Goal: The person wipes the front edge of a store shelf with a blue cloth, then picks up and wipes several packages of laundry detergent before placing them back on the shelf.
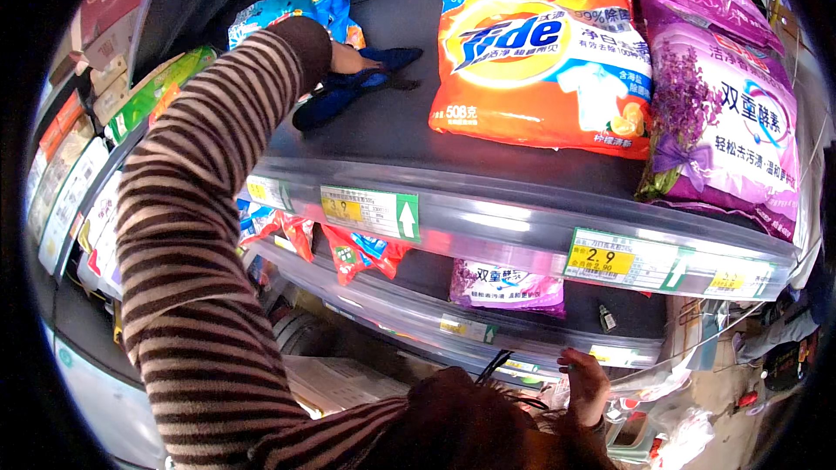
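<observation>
My left hand (349,59) reaches over the dark shelf (366,140) from the left, in a striped sleeve that hides part of it. It grips a dark blue cloth (339,94), which spreads on the shelf surface to both sides of the fingers. Right behind the wrist stand blue detergent packets (294,6), partly covered by the cuff. To the right sits an orange Tide washing powder bag (542,59), leaning against a purple washing powder bag (725,117). Low at the right, in front of the lower shelves, my right hand (584,385) is raised with slightly bent fingers, nothing visible in it.
A clear price-label strip (490,215) runs along the shelf's front edge. Beneath it, a lower shelf holds red packets (362,251), a purple bag (509,284) and a small bottle (607,318). Green packs (153,94) stand at the left. A plastic bag (686,434) lies low at the right.
</observation>
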### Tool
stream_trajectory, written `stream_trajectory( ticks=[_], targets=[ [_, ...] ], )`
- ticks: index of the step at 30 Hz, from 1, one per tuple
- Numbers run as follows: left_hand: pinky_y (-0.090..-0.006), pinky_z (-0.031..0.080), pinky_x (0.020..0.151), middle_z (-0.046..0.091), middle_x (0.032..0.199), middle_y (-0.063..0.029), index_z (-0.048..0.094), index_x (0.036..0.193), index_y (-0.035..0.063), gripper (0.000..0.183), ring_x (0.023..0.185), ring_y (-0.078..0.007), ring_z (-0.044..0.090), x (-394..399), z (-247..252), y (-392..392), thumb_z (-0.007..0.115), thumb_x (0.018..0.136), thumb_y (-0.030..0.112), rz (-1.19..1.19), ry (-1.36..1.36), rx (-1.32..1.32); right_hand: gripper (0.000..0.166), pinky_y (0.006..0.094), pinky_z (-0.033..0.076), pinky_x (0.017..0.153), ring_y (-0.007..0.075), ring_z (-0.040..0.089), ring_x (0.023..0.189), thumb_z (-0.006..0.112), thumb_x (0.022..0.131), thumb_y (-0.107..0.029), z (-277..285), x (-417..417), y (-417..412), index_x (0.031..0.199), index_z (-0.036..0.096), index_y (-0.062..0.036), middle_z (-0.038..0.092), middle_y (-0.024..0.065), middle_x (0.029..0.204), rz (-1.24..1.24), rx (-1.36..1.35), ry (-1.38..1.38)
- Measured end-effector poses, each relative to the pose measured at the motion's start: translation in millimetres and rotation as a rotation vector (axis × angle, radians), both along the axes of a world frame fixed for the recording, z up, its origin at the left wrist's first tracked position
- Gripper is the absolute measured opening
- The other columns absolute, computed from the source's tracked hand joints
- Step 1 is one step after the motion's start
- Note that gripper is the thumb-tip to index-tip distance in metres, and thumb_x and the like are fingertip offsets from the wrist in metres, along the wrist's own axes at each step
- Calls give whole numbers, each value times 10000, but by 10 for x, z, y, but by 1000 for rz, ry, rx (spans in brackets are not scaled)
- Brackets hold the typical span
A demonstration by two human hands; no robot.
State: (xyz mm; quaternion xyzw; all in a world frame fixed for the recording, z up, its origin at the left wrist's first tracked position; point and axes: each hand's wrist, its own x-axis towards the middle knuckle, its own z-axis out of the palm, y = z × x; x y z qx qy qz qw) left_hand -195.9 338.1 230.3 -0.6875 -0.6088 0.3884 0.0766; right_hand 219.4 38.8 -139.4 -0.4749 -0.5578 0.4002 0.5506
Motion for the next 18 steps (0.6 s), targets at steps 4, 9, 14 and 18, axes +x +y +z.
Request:
stream_trajectory(
  ticks=[4, 9, 14, 18],
  targets=[
    [-370, 296, 1039, 283, 1418, -172, 226, 1399, 190, 456, 1244, -281, 380, 156, 52, -303, 179, 946, 195, 30, 68, 49, 322, 283, 480, 795, 190, 608, 889, 453, 778, 178, 89, -55, 9, 1031, 595, 37, 614, 116, 971, -15, -27, 20],
    [-374, 385, 986, 359, 1343, -260, 446, 1207, -60, 379, 1162, -328, 466, -402, 150, -428, 417, 855, 75, -273, -35, -270, 305, 287, 480, 788, 187, 607, 892, 453, 783, 163, 80, -79, 48, 1013, 603, 31, 618, 113, 953, 35, -33, 51],
    [-370, 306, 1049, 226, 1424, -236, 472, 1214, -16, 372, 1282, -340, 320, -103, 214, -823, 446, 857, 82, -675, -12, -258, 277, 279, 473, 769, 179, 607, 872, 473, 792, 139, 17, -111, 116, 1002, 610, 21, 621, 106, 917, 2, -18, 1],
    [-295, 177, 1082, 175, 1472, -146, 254, 1403, 103, 504, 1354, -216, 184, 363, 190, -922, 403, 957, 285, -332, -399, -177, 279, 270, 467, 761, 170, 606, 856, 481, 785, 138, 1, -193, 161, 994, 616, 11, 624, 98, 902, -4, -43, 5]
  ],
)
